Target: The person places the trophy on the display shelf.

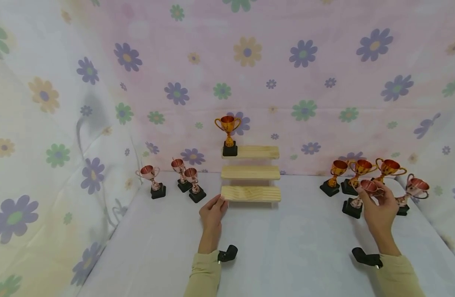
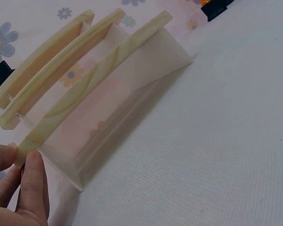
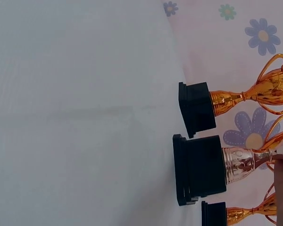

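Observation:
A small wooden three-step shelf [image 1: 251,193] stands at the middle of the table. My left hand [image 1: 212,212] pinches the left end of its lowest board [image 2: 85,87] between thumb and fingers. One gold trophy [image 1: 228,128] with a black base stands at the left end of the top board. On the right, my right hand [image 1: 381,210] grips a rose-gold trophy [image 3: 240,165] by its cup, the black base [image 1: 352,208] hanging below the fingers. Three gold trophies [image 1: 335,175] stand close behind it, and another rose-gold trophy [image 1: 416,187] is partly hidden by the hand.
Three rose-gold trophies [image 1: 148,173] stand on the left part of the white table [image 1: 156,247]. Flower-patterned cloth [image 1: 324,132] hangs behind and at both sides. A black wrist mount [image 1: 229,253] juts out from each sleeve.

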Tool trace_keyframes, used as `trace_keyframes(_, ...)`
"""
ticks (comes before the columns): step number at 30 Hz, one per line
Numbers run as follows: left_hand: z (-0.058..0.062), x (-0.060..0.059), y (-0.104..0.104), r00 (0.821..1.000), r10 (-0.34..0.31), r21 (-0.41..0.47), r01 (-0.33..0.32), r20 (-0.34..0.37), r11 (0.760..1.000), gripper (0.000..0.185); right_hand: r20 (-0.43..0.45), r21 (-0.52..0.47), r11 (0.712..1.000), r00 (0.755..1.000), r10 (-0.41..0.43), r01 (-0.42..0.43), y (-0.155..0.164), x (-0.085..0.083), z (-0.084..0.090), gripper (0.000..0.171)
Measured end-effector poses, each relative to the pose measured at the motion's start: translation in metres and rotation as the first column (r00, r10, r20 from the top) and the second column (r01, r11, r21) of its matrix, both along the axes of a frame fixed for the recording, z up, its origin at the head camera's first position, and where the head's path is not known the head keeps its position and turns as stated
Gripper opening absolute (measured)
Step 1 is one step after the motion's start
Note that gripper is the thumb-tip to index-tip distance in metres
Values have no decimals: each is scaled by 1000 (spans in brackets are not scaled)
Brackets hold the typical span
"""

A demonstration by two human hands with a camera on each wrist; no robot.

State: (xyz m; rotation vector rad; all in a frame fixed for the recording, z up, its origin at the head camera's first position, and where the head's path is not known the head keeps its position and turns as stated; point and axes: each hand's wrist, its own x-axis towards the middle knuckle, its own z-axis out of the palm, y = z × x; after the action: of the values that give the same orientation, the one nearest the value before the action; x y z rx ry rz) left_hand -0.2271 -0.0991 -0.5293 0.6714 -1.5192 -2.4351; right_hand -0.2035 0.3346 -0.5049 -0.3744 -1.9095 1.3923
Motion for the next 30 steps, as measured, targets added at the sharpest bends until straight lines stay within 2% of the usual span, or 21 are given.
trace_keyframes(6, -1, -1, 0, 1000, -2, 1, 2, -5, 1000, 29, 5, 24, 1000, 1000, -15, 15, 7, 3, -1, 42)
trace_keyframes(13, 0, 0, 1, 1000, -5, 12, 5, -1, 1000, 30, 56, 23, 999, 998, -26, 25, 14, 1, -5, 44)
trace_keyframes(19, 0, 1, -1, 1000, -13, 9, 13, -2, 1000, 31, 36, 22, 999, 999, -39, 38, 8, 9, -5, 45)
trace_keyframes(22, 1, 1, -1, 1000, -12, 3, 11, 5, 1000, 31, 3, 18, 1000, 1000, -3, 3, 2, 17, -3, 47)
trace_keyframes(25, 1, 1, -2, 1000, -11, -1, 11, 7, 1000, 32, -82, 83, 994, 994, 73, -66, -7, 27, 0, 51)
trace_keyframes(27, 0, 0, -1, 1000, -11, -3, 11, 8, 1000, 32, -141, 156, 981, 980, 141, -119, -15, 34, 5, 55)
trace_keyframes(30, 1, 0, 0, 1000, -14, -2, 14, 11, 1000, 31, -214, 248, 950, 945, 247, -192, -28, 41, 11, 58)
